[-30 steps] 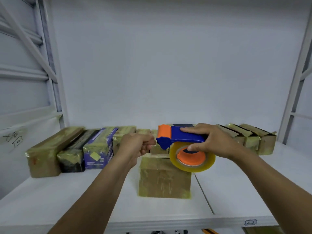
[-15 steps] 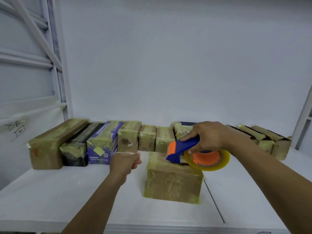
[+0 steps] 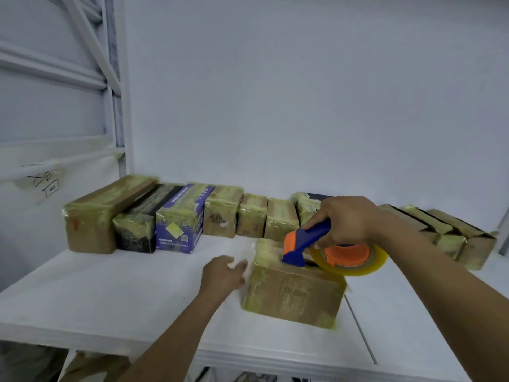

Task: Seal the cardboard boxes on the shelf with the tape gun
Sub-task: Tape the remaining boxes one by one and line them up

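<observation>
Lower centre of the frame: the left hand has dropped out of its fist and now reaches, fingers loose and holding nothing, for the left side of the cardboard box on the white shelf. Whether it touches is hard to call. Just above, the tape gun has come down nose-first onto the box top (a second ago it was up in the air), with the right hand wrapped round its blue handle. A strip is being laid, I'd say. Along the back wall sit the taped boxes; far right, the open-flapped boxes wait.
</observation>
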